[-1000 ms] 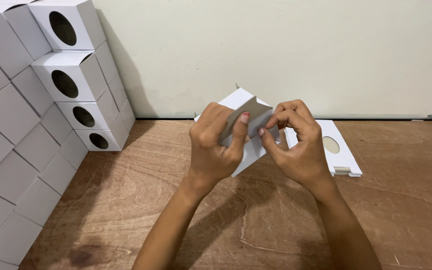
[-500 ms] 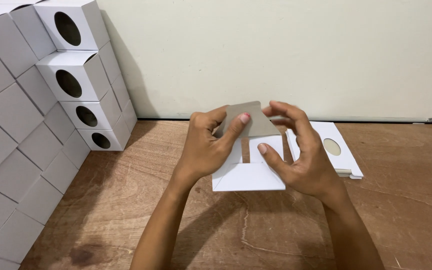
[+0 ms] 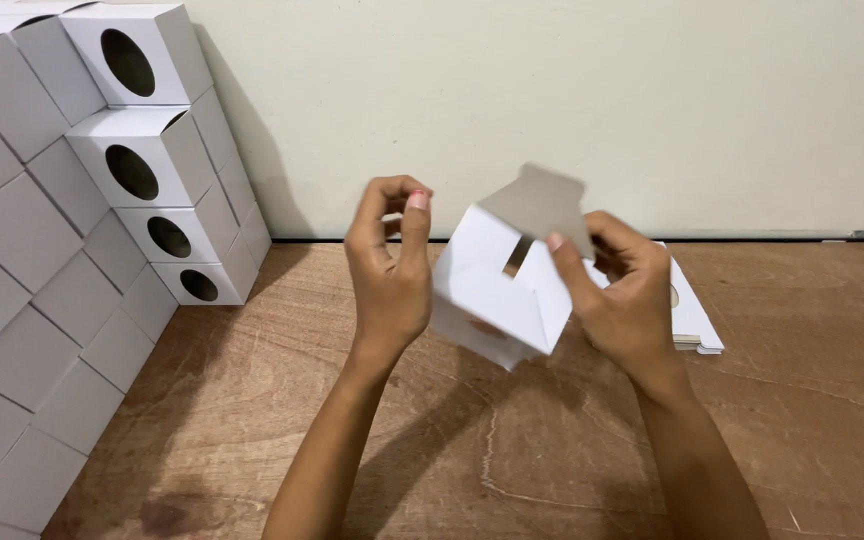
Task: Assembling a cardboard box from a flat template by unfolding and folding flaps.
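Two hands are up in front of me in the head view, above the wooden worktop point(image 3: 512, 450) and before the pale wall. My right hand point(image 3: 624, 295) has hold of a half-folded white carton point(image 3: 497, 295), fingers curled around its right side and the thumb pressed on the front panel near a slot. The carton hangs in the air between my hands, tilted, with a grey-brown flap point(image 3: 540, 205) standing up from its top edge, the unprinted inner side facing me. My left hand point(image 3: 392, 270) is just beside the carton's left edge; its fingers are bent loosely inward, thumb raised, and it grips nothing that I can see. Whether its palm touches the carton I cannot tell.

Behind my right hand, on the far right part of the worktop, lies a short stack of flat white blanks point(image 3: 697, 320), mostly hidden by the hand and the carton.

On the left, a wall of finished white boxes point(image 3: 42, 300) climbs from the near left corner to the far wall. Four of them at the far end turn a round hole point(image 3: 132, 172) toward me, stacked one on another.
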